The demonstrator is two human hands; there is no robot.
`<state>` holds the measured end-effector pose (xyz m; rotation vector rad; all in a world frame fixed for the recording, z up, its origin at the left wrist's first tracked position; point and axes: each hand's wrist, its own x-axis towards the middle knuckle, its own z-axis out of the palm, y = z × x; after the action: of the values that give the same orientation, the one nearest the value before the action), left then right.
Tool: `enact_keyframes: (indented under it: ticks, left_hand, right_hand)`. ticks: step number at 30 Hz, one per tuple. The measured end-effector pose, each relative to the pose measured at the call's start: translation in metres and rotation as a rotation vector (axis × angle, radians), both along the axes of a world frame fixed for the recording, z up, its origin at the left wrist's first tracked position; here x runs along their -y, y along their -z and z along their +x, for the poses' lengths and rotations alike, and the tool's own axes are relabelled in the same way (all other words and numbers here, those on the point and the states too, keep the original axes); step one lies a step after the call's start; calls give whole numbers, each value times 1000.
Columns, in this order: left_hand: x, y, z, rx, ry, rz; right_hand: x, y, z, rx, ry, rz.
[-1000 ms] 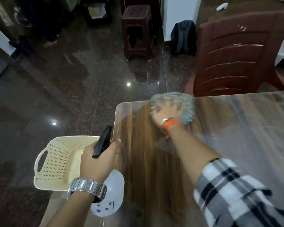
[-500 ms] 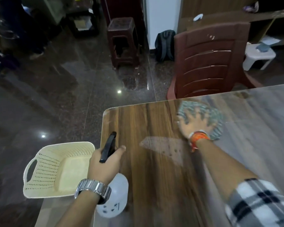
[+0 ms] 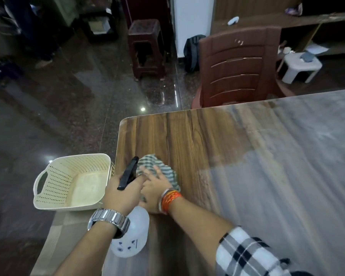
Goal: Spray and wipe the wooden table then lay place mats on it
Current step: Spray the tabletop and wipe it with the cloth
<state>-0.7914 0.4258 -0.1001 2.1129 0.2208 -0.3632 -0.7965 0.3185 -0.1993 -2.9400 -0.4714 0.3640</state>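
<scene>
Clutching bottle [image 3: 132,241], right fingers [image 3: 157,173] splayed on cloth [image 3: 168,173]

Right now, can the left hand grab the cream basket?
Probably not yet: the left hand grips the spray bottle. The basket sits just left of it, nothing between.

The desk [image 3: 187,136] is brown wood grain with streaky dark lines, the cloth [image 3: 148,159] is grey-green and white stripes, the basket [image 3: 72,176] is cream with rows of little holes. The spray bottle [image 3: 136,233] is white with a black top, sleeve [image 3: 247,253] is black-white-grey plaid, bangles [image 3: 170,199] orange and red, watch [image 3: 110,218] silver, chair [image 3: 237,66] reddish brown.
</scene>
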Motion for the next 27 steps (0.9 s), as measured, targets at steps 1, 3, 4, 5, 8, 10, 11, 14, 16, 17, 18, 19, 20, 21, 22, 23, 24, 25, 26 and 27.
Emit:
enact_keyframes:
  ticks: [1, 3, 4, 5, 8, 10, 11, 14, 16, 17, 18, 19, 20, 21, 22, 23, 24, 25, 26, 27]
  left_hand:
    - [-1, -1, -5, 1, 19, -8]
    - [-3, -2, -15, -9, 43, -40]
    - [-5, -2, -19, -9, 46, -56]
    - [-7, -3, -24, -8, 47, -76]
    - [-16, -1, -36, -33, 27, -122]
    - [-27, -3, -46, -32, 15, -113]
    - [-32, -1, -49, -27, 17, -102]
    - [-49, -1, -58, -24, 18, -87]
    - [-60, -4, -65, -13, 21, -76]
    - [-65, -4, -68, -6, 29, -60]
    - [-70, -7, -72, 2, 43, -35]
    - [-76, -9, -77, 11, 62, -10]
    - [-81, -11, -82, 20, 81, 18]
    - [-85, -11, -86, 27, 89, 44]
    - [-90, -10, -92, 20, 89, 66]
    - [-94, -9, -98, 3, 94, 80]
    - [-99, -6, -102, -26, 105, 75]
    - [-103, -4, -106, -57, 124, 58]
    - [-107, -3, -108, -90, 149, 36]
    - [-111, -3, -111, -110, 190, 20]
  right_hand:
    - [27, 4, -5, 41, 92, 11]
    - [98, 14, -19, 80, 451, -6]
    - [135, 16, -33, 73, 670, -10]
    - [165, 22, -48, 58, 873, -5]
    - [199, 17, -83, 3, 1220, -2]
    - [172, 14, -82, -24, 1303, -5]
    - [153, 13, -77, -24, 1281, 7]
    - [62, 12, -58, 48, 840, 42]
    - [-22, 11, -60, -24, 496, 29]
    - [-61, 14, -63, -31, 465, -27]
    - [-88, 24, -72, -90, 571, 182]
    - [-103, 37, -87, -59, 614, 243]
    - [-109, 36, -99, -43, 582, 253]
    - [-106, 23, -108, -102, 410, 194]
    - [-104, 24, -109, -4, 241, 56]
    - [-93, 23, -123, 20, 83, 34]
    - [-77, 24, -142, 75, 114, 64]
    - [-62, 24, -163, 119, 252, 72]
    - [-50, 28, -183, 138, 377, 45]
    - [-43, 29, -207, 120, 464, 16]
